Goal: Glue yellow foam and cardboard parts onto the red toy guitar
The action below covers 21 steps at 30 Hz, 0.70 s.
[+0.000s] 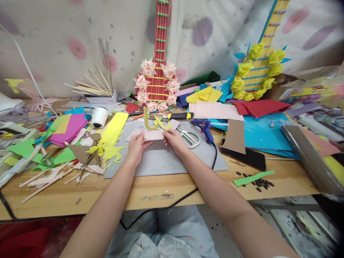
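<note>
Both hands meet over the grey cutting mat (172, 157), sharing one pale pink paper piece (153, 135): the left hand (136, 146) pinches its left end, fingers closed narrow on the edge, and the right hand (175, 140) pinches its right end the same way, so the paper spans the gap between the two sets of fingertips. Just beyond the fingertips lies a curled yellow-green paper strip (153, 123), touching or nearly touching the pink piece; which one I cannot tell. To the right of the right fingers, near but apart, lie white-handled scissors (190, 138), and just past them a blue glue gun (204, 128) whose black cord runs down over the table edge. Beyond the strip rests a knife with a yellow and black handle (179, 115). Left of the left fingers are yellow paper offcuts (111, 138), a magenta sheet (71, 129) and a white roll (99, 116). Well beyond the hands a red paper guitar (158, 77) ringed with pink paper flowers leans on the wall, and off to the right a yellow guitar (256, 73) with yellow flowers. A brown cardboard piece (234, 137) lies well right of the right fingers. No writing, label or brand can be read anywhere; print on the packaging at the far right is too blurred.
</note>
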### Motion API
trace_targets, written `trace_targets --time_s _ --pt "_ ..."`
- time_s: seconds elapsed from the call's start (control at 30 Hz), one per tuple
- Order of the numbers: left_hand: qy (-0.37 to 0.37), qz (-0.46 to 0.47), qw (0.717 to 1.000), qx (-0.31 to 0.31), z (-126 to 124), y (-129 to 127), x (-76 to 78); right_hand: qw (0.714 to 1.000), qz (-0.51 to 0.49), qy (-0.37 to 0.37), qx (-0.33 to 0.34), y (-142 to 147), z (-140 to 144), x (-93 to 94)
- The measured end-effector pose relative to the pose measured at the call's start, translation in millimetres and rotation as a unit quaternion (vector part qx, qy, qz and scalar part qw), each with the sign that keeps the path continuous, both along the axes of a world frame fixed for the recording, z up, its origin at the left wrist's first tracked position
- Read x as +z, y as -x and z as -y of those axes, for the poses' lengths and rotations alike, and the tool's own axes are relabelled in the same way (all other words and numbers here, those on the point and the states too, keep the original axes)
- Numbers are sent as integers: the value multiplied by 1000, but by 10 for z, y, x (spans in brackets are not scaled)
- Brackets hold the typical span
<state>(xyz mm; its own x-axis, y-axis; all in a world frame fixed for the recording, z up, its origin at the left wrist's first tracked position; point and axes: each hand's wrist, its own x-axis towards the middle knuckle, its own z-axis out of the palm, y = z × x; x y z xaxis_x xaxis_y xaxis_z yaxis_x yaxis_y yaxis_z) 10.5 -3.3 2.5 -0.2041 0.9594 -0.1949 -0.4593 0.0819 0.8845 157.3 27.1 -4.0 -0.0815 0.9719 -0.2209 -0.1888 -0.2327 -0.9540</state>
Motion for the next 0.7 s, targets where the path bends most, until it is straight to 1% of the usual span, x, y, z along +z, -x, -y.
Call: trace_targets --time_s 0.07,0.1,0.17,0.23,0.27,0.33,0.37,0.4,0.43,0.47,0.5,0.53,0.6,0.7 --pt "13 -31 999 22 -5 80 15 1000 -21 7 11 -69 -16 19" --pt "22 -51 998 16 -2 120 25 999 -30 11 25 -99 -21 23" --pt "38 -87 995 -30 17 185 51 998 -37 12 57 -145 -29 14" --pt "52 -106 989 -86 45 217 73 996 -20 2 89 -172 -39 -20" --pt "55 -109 987 -109 58 220 80 995 -1 -8 103 -181 -47 -43" --pt "54 -117 983 -131 74 208 85 990 61 -45 115 -195 -67 -86" --pt "51 -122 983 -128 75 199 82 986 109 -80 100 -204 -81 -99" --pt "48 -127 984 -114 72 190 78 976 166 -125 70 -214 -98 -102" --pt "46 -129 986 -91 64 184 73 957 231 -172 31 -226 -116 -93" --pt "44 -128 989 -62 54 180 68 930 299 -214 -7 -238 -137 -72" --pt "43 -125 991 -33 43 180 63 898 363 -245 -36 -248 -160 -41" --pt "42 -120 992 -9 33 181 59 867 421 -262 -49 -254 -185 -3" --pt "40 -113 992 25 18 185 51 814 515 -266 -34 -247 -241 74" --pt "37 -113 992 46 14 184 37 752 602 -267 9 -190 -331 133"
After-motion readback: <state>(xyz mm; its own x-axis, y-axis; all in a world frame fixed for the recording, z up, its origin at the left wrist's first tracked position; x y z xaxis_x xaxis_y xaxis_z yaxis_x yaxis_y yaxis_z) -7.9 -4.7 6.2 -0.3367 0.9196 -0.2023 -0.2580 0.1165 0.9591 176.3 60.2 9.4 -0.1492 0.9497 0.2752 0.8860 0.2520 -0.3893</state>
